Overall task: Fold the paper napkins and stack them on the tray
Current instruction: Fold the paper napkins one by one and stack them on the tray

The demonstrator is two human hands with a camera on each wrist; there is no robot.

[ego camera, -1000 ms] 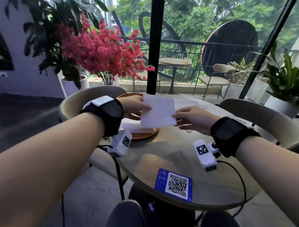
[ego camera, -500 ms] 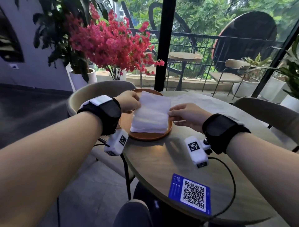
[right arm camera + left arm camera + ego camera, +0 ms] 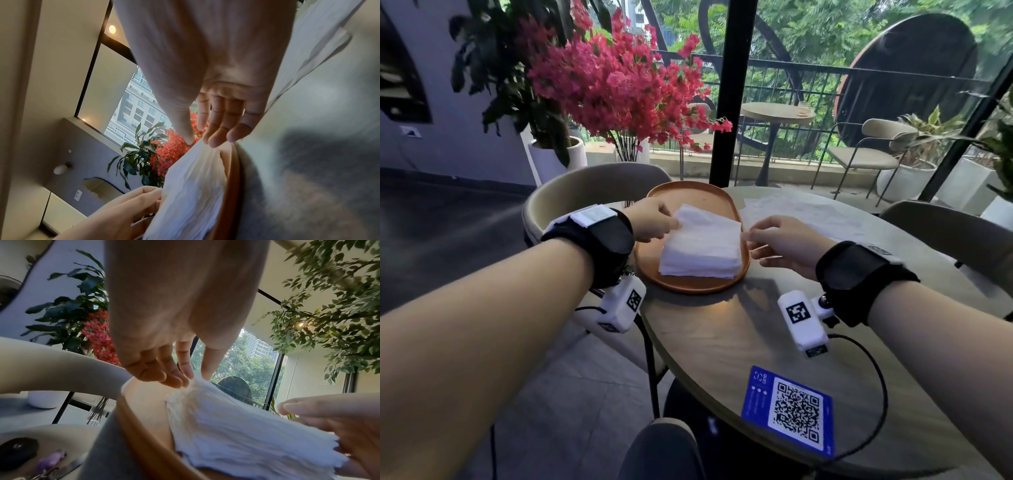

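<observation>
A stack of folded white napkins [image 3: 702,245] lies on the oval brown tray [image 3: 688,193] at the table's far left. My left hand [image 3: 677,222] pinches the top napkin's far left corner, which stands slightly raised; the left wrist view shows thumb and forefinger of the left hand [image 3: 196,375] either side of that corner over the tray [image 3: 144,418]. My right hand [image 3: 748,236] holds the right corner. In the right wrist view the napkin [image 3: 191,178] peaks between thumb and fingers of the right hand [image 3: 200,142]. Flat unfolded napkins [image 3: 801,212] lie on the table behind my right hand.
The round grey table [image 3: 722,342] carries a blue QR card [image 3: 789,414] near its front edge. Beige chairs stand at the left [image 3: 592,185] and right [image 3: 945,233]. Red flowers [image 3: 619,85] and a black post [image 3: 729,102] rise behind the tray.
Both hands carried the folded napkin left from above the table and lowered it onto the stack on the tray. The head view has shifted slightly.
</observation>
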